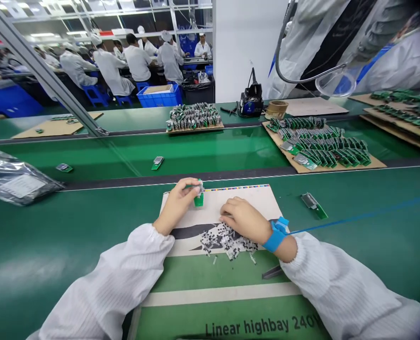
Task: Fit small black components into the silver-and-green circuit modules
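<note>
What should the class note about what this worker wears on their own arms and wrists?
The left sleeve and right sleeve are white, finely striped, with gathered cuffs. The left hand and right hand are bare. A blue wrist strap on the right wrist trails a thin blue cord.

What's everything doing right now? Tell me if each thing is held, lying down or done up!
left hand, pinching something
small green circuit board, held upright
right hand, resting on the components
pile of small black components, scattered on a printed sheet
blue wrist strap, fastened around the right wrist, cord trailing away
silver plastic bag, lying crumpled
</note>
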Motion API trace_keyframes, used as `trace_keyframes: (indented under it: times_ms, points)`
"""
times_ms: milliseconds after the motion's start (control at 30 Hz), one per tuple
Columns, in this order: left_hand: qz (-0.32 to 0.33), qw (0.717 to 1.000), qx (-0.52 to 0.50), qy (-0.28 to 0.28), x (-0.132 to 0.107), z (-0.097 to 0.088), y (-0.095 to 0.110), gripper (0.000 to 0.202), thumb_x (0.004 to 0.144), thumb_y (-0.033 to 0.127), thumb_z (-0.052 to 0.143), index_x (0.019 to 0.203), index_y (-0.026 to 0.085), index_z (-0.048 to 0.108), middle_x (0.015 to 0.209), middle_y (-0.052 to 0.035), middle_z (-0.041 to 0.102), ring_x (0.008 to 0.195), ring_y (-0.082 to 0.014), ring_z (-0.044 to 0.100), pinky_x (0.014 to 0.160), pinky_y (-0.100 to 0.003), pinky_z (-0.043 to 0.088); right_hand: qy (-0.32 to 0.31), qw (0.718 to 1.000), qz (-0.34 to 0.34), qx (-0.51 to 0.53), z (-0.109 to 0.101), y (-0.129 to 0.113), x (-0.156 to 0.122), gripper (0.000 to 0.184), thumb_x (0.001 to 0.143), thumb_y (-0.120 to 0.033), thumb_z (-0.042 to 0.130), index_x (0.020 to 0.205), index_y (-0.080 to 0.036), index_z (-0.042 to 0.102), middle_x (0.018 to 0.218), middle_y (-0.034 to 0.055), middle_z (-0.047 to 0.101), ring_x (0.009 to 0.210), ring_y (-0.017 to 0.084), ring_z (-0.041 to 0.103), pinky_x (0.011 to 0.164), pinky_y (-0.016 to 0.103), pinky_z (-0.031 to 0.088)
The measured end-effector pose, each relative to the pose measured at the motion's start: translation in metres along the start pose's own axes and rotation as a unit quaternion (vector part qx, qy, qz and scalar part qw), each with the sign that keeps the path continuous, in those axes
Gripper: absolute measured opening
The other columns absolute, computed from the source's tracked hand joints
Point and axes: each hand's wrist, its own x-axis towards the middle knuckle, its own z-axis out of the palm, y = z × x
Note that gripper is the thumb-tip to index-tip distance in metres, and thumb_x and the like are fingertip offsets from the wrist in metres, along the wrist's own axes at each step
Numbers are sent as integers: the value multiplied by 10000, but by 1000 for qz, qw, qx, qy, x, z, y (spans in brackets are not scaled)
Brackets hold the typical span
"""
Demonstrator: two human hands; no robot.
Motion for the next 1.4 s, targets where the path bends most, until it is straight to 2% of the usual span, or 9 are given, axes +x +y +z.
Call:
trace_keyframes:
  times_ms: [167,300,433,533,700,900,1033,1233,1400]
  points:
    - [-48,997,-6,60,7,-17,-3,406,814,271,500,1213,194,510,1103,-92,645,853,-165,636,710,-279,509,-4,1000,4,14,10,-4,10,146,834,-68,672,726,-145,611,797,34,581,838,229,519,734,337,417]
    - [-85,983,78,141,54,-49,-7,421,832,292,492,1223,138,514,946,-81,666,778,-174,625,697,-299,496,30,999,2,39,14,-3,7,177,844,5,583,753,-146,572,831,59,570,826,234,495,736,353,414]
    - [-109,947,207,222,102,-82,-17,319,812,301,635,1083,141,582,991,-64,627,909,-201,593,814,-356,473,76,994,-6,83,9,3,7,202,873,27,477,843,-161,544,858,58,580,832,221,508,750,348,432]
    - [-143,927,271,216,127,-90,-29,219,863,307,612,990,128,607,1016,-65,625,936,-205,597,837,-408,484,101,988,-18,115,1,5,7,212,889,0,442,822,-179,532,853,54,583,829,219,516,761,354,439]
    - [-179,923,298,164,143,-80,-45,245,893,313,584,1058,133,600,1059,-72,626,927,-200,618,809,-399,521,131,975,-22,177,-19,2,4,199,900,-46,423,811,-194,521,813,28,587,785,193,547,699,303,456]
    - [-138,948,225,177,133,-82,-24,168,878,290,601,897,123,606,915,-38,633,821,-166,613,747,-352,515,175,964,-15,199,-58,-7,-7,148,925,-147,445,949,-204,580,902,32,628,810,175,584,712,278,472]
    - [-67,975,94,188,123,-76,8,319,732,297,715,660,179,428,816,-16,629,749,-160,602,641,-277,460,202,951,-15,234,-82,-15,-19,139,908,-180,467,880,-213,598,842,17,617,763,169,563,666,272,460]
    - [-20,992,-93,87,77,-31,71,421,638,371,695,640,219,303,745,1,626,523,-101,514,489,-229,370,229,947,-19,225,-106,-23,-45,150,946,-228,469,849,-254,580,793,-1,581,693,174,521,546,269,430]
    - [-7,979,-202,-22,13,7,121,438,654,214,729,661,213,291,951,-29,691,642,-116,607,550,-232,444,277,939,-51,198,-114,-27,-62,128,983,-269,486,907,-278,588,807,2,605,661,177,555,499,265,442]
